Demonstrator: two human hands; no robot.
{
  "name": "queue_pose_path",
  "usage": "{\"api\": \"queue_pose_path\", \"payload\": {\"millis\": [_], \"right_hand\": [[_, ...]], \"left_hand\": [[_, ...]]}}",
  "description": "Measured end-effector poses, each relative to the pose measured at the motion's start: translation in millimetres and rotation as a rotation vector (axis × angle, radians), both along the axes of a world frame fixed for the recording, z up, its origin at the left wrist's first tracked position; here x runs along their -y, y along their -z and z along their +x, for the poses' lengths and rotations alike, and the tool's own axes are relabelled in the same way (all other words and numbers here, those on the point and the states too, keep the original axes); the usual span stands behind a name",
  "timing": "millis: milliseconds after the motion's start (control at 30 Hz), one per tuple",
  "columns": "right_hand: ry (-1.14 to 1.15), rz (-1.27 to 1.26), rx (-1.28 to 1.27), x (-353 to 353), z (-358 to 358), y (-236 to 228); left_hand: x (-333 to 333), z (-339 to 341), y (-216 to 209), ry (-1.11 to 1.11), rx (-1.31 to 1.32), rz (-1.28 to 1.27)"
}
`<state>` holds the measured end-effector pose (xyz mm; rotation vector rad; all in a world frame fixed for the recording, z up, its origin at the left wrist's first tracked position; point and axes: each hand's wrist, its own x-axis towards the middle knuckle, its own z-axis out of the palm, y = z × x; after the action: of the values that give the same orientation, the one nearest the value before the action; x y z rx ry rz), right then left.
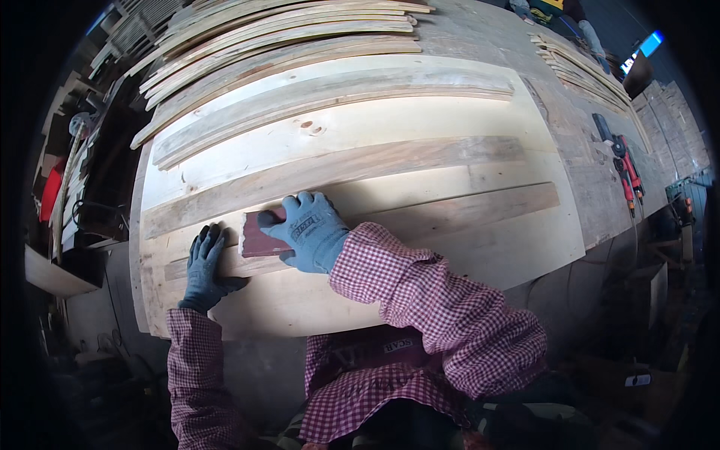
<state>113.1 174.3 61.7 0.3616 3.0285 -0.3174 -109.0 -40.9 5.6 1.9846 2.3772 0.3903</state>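
Observation:
My right hand (313,234), in a blue-grey glove, grips a reddish-brown sanding block (259,241) with a pale worn edge. The block rests on the near wooden plank (480,212), toward its left end. My left hand (201,271), gloved alike, presses on that plank's left end, its fingers stretched out and its thumb apart. Just beyond the hands lies another plank (420,159) with grey-brown weathered patches. Both planks lie on a pale plywood sheet (517,259). What is under the right palm is hidden.
Farther back on the sheet lie stacked boards (337,90). A pile of long slats (277,37) fills the table's far left. More slats (581,71) lie far right, near a red and black power tool (624,161). Another person (551,9) is partly visible at the far edge.

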Motion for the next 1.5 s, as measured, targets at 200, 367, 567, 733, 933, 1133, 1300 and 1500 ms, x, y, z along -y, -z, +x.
{"api": "queue_pose_path", "payload": {"millis": [200,367,567,733,933,1133,1300,1500], "right_hand": [[0.158,0.072,-0.215,-64,126,22],[0.786,0.166,-0.073,-170,324,14],[1.238,0.294,-0.023,-203,413,21],[1.001,0.315,-0.19,-124,312,9],[0.431,0.028,-0.156,35,141,13],[0.623,0.072,-0.321,-33,186,22],[1.181,0.315,-0.043,-149,312,41],[1.376,0.215,0.034,-171,356,50]], "left_hand": [[13,11,-1,-0.063,0.074,0.045],[1,18,-22,-0.134,0.058,-0.085],[-9,55,-47,-0.112,-0.131,-0.09],[-3,92,-40,-0.19,-0.039,-0.042],[-33,148,-9,-0.241,0.075,-0.032],[-22,152,-40,-0.144,-0.024,0.031],[-5,158,-18,-0.124,-0.086,-0.04],[-12,168,-23,-0.062,-0.027,0.019]]}}
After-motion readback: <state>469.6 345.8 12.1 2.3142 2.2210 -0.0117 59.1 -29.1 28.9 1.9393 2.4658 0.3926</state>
